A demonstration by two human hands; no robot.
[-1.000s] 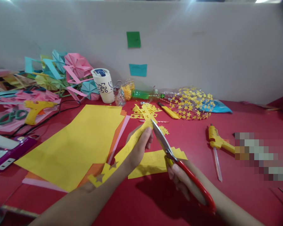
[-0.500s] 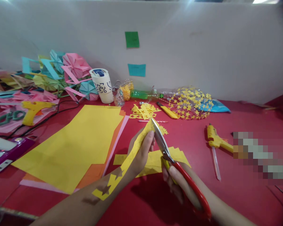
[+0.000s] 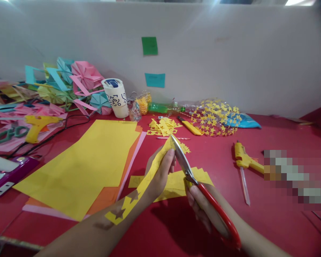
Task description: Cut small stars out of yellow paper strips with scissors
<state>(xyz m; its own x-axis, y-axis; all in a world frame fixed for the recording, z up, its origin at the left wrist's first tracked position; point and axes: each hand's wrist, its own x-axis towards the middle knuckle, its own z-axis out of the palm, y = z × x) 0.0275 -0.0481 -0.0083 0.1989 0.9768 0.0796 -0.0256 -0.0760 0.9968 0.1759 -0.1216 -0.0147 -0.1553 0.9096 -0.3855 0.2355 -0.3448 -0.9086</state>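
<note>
My left hand [image 3: 162, 169] pinches a yellow paper strip [image 3: 140, 189] near its far end. The strip trails back over my forearm, and two star-shaped holes show in its near end. My right hand [image 3: 203, 200] is wrapped round the handles of red-handled scissors [image 3: 186, 166]. Their blades look nearly closed at the strip's tip, just beyond my left thumb. More yellow strips [image 3: 176, 184] lie on the red table beneath my hands. Cut yellow stars [image 3: 185, 147] lie partly hidden behind the blades, and strip offcuts [image 3: 164, 125] are heaped farther back.
Yellow sheets [image 3: 96, 157] over orange and pink paper lie left. Yellow glue guns sit left [image 3: 39, 125] and right [image 3: 243, 157]. A tumbler [image 3: 116, 98], green bottle [image 3: 160, 107], yellow cutter [image 3: 192, 127] and star-covered clear plastic [image 3: 216, 116] stand or lie behind. Folded paper shapes [image 3: 82, 75] crowd the back left.
The scissor handles and my right hand have shifted very slightly, with the blades still at the strip's tip. My left hand keeps its hold, nearly unmoved.
</note>
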